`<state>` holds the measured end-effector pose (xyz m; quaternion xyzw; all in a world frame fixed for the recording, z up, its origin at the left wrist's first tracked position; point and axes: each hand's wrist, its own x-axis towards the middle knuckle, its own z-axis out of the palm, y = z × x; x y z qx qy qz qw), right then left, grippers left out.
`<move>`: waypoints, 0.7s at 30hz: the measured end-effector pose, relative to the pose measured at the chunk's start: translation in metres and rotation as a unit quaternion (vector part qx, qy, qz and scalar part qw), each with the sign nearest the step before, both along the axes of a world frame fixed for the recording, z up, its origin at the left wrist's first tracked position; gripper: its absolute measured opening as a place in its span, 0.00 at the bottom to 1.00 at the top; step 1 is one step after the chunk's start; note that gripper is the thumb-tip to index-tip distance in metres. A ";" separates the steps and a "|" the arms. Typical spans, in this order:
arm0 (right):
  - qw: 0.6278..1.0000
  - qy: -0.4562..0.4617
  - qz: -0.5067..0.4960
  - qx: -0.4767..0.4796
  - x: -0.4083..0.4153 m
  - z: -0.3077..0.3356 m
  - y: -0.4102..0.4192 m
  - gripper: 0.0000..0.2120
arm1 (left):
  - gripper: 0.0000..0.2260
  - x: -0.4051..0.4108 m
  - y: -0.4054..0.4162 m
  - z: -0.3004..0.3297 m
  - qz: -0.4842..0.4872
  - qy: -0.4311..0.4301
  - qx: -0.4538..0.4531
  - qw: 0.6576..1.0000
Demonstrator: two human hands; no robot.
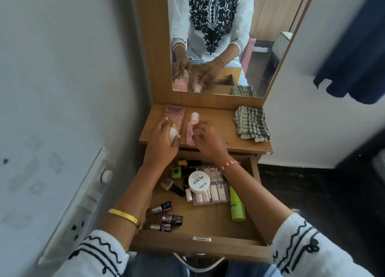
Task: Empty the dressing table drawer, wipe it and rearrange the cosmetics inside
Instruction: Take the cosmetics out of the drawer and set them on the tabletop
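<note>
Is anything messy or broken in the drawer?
Nothing looks broken or spilled. The drawer is just jumbled: nail polish bottles lie on their sides, a green bottle lies flat, and a white jar sits on a pink nail set.

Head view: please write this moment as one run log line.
stage: emptying drawer | left hand: holds pink tube on tabletop | right hand: at pink bottle, grip unclear | cloth: unused

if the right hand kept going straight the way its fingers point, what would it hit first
Probably the small pink bottle lying on the tabletop: the right hand reaches up-left with curled fingers right at it, perhaps already touching; depth is unclear.
</note>
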<state>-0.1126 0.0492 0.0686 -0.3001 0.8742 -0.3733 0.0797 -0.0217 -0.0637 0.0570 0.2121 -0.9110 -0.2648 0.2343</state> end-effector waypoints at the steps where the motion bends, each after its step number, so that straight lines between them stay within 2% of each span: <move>1: 1.000 0.017 0.020 0.011 0.002 -0.004 0.000 0.15 | 0.21 0.000 -0.001 -0.001 -0.004 -0.006 0.004 1.000; 7: 0.993 0.076 0.064 0.068 -0.001 -0.001 -0.010 0.21 | 0.22 -0.003 -0.003 0.000 -0.006 -0.025 -0.002 1.000; 21: 0.991 0.068 0.072 0.085 -0.006 -0.003 -0.029 0.23 | 0.21 0.005 -0.016 -0.008 0.044 -0.001 0.003 0.999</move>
